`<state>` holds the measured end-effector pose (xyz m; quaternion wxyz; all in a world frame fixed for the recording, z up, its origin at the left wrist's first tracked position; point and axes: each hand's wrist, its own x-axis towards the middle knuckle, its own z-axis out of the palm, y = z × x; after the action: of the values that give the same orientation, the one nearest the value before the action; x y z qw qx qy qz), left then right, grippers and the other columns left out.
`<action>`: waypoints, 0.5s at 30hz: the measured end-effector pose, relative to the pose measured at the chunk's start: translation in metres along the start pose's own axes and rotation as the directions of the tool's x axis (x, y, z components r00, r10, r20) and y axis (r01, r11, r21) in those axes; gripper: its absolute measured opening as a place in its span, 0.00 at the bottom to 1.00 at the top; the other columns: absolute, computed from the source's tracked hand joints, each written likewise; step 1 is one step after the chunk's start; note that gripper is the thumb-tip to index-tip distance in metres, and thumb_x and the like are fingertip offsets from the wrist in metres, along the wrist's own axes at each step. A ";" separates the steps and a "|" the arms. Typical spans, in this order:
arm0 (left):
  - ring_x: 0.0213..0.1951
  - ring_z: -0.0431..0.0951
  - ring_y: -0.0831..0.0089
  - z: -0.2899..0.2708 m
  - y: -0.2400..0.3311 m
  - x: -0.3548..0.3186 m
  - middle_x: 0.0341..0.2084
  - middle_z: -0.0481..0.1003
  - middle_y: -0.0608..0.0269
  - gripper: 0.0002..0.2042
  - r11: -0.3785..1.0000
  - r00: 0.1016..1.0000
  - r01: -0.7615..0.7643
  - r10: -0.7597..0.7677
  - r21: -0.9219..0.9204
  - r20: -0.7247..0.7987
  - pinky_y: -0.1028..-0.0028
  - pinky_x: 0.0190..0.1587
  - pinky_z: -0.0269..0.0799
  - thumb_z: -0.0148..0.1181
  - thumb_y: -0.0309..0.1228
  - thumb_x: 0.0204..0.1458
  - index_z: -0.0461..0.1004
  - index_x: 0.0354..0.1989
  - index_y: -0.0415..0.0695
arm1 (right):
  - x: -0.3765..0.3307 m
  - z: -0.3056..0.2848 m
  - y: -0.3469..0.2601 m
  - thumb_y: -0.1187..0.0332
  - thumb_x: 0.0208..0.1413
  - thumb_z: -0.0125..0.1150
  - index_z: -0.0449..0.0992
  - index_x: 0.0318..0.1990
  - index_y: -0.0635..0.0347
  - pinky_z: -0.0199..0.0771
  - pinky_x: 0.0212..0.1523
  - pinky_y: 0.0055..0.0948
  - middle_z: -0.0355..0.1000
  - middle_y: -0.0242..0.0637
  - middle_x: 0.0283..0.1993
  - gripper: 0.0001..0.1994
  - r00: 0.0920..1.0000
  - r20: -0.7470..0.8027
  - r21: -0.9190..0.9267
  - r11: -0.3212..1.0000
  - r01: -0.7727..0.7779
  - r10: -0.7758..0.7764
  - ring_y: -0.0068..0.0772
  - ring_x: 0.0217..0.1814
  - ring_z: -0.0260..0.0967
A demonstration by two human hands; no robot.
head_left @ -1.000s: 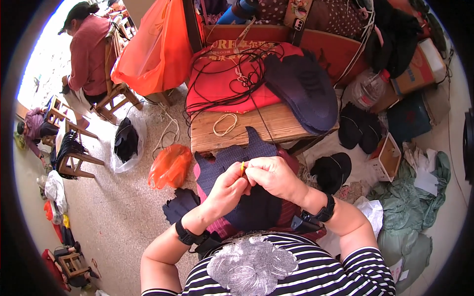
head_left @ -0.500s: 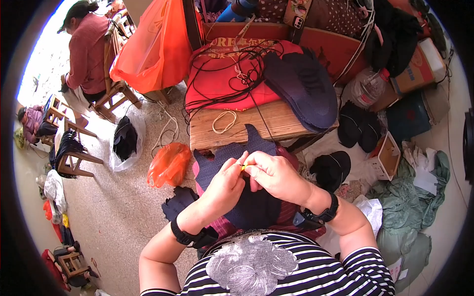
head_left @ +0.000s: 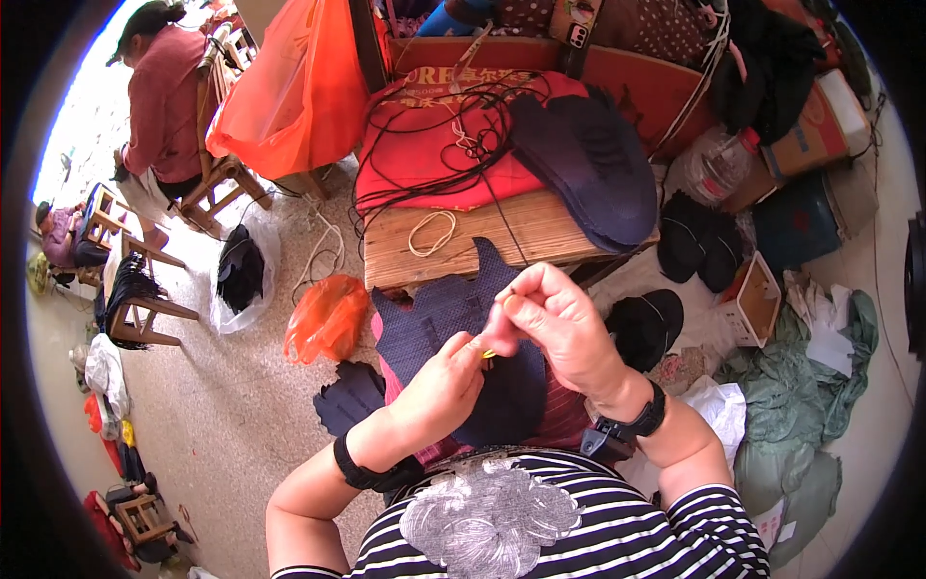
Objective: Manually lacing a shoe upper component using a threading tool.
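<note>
In front of my body my left hand is closed in a pinch. At its fingertips a small bright yellow piece shows, too small to name. My right hand is raised just right of it, thumb and forefinger pressed together; what they hold, if anything, is too small to make out. Beneath both hands, dark navy textured cut fabric with pointed edges lies over my lap. A thin black cord runs from the bench down toward my right hand; its end is hidden.
Ahead stands a wooden bench with a red bag, tangled black cord, a pale elastic loop and stacked navy sole-shaped pieces. Black slippers and a white basket lie right. A seated person is far left.
My right hand has risen and moved right, its fingers parting from my left fingertips. My left hand has shifted slightly down, the yellow piece still at its fingertips.
</note>
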<state>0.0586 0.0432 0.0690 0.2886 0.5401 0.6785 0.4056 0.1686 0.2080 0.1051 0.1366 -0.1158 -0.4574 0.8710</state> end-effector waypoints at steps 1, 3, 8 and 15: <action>0.45 0.76 0.53 -0.005 0.005 0.000 0.40 0.71 0.52 0.22 0.999 0.999 0.041 -0.040 -0.034 0.019 0.64 0.49 0.74 0.50 0.14 0.55 0.68 0.61 0.37 | -0.003 -0.005 -0.007 0.71 0.68 0.56 0.74 0.42 0.61 0.77 0.43 0.29 0.76 0.34 0.38 0.04 0.998 -0.007 -0.018 0.998 -0.058 0.058 0.24 0.43 0.74; 0.39 0.77 0.60 -0.009 0.005 -0.001 0.37 0.71 0.54 0.23 0.998 0.999 0.046 -0.046 -0.044 0.011 0.68 0.45 0.75 0.50 0.14 0.57 0.67 0.62 0.37 | -0.003 0.001 -0.007 0.71 0.67 0.57 0.74 0.42 0.61 0.76 0.42 0.31 0.75 0.36 0.38 0.04 0.990 0.005 -0.437 0.890 0.132 -0.144 0.28 0.41 0.75; 0.38 0.77 0.61 -0.007 0.000 -0.005 0.35 0.71 0.56 0.20 0.997 0.999 0.035 -0.033 -0.064 0.037 0.68 0.43 0.74 0.52 0.16 0.57 0.71 0.59 0.38 | -0.013 0.005 -0.003 0.77 0.53 0.64 0.76 0.44 0.62 0.74 0.44 0.40 0.71 0.42 0.38 0.11 0.868 0.390 -0.854 0.233 0.466 -0.307 0.47 0.42 0.73; 0.41 0.75 0.61 -0.005 0.006 0.002 0.38 0.73 0.57 0.11 0.986 0.944 -0.130 0.156 0.105 -0.292 0.64 0.46 0.72 0.64 0.21 0.52 0.79 0.45 0.40 | -0.023 -0.015 -0.005 0.74 0.52 0.63 0.75 0.37 0.62 0.73 0.43 0.41 0.71 0.41 0.36 0.06 0.848 0.466 -0.877 -0.004 0.481 -0.251 0.46 0.42 0.72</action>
<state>0.0568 0.0448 0.0768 0.1294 0.5319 0.6899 0.4737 0.1959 0.2147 0.1025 0.2073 0.0243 -0.9361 0.2831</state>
